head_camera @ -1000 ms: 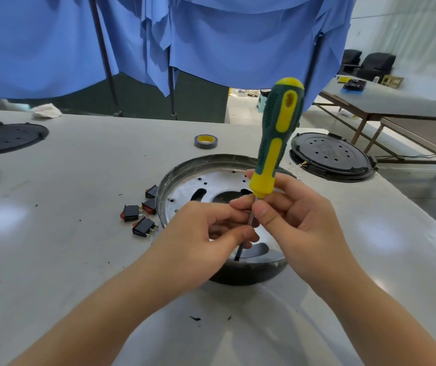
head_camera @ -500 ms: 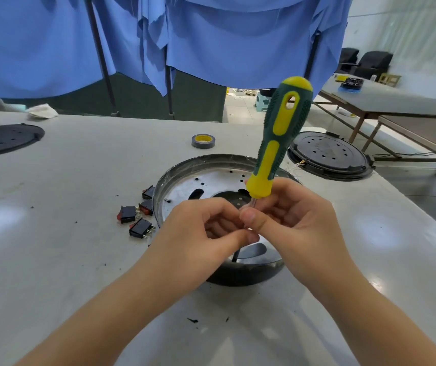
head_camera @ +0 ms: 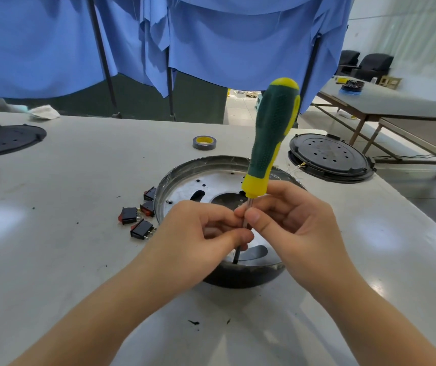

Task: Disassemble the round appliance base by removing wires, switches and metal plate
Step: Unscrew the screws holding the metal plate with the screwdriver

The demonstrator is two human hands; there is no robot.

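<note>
The round appliance base [head_camera: 182, 175] lies open side up on the white table, its shiny metal plate [head_camera: 211, 184] showing inside. A green and yellow screwdriver [head_camera: 272, 138] stands nearly upright over it, tip down at the near rim. My left hand [head_camera: 198, 233] and my right hand [head_camera: 293, 223] both pinch the screwdriver's thin metal shaft just below the handle. Several black and red switches [head_camera: 139, 219] lie loose on the table just left of the base.
A roll of tape [head_camera: 204, 142] sits behind the base. Black round plastic covers lie at the right [head_camera: 329, 157] and far left [head_camera: 5, 138]. Blue cloth hangs behind the table. Another table stands at the right.
The screwdriver handle has turned about its axis and stands a little more upright. Both hands stay on the shaft over the base.
</note>
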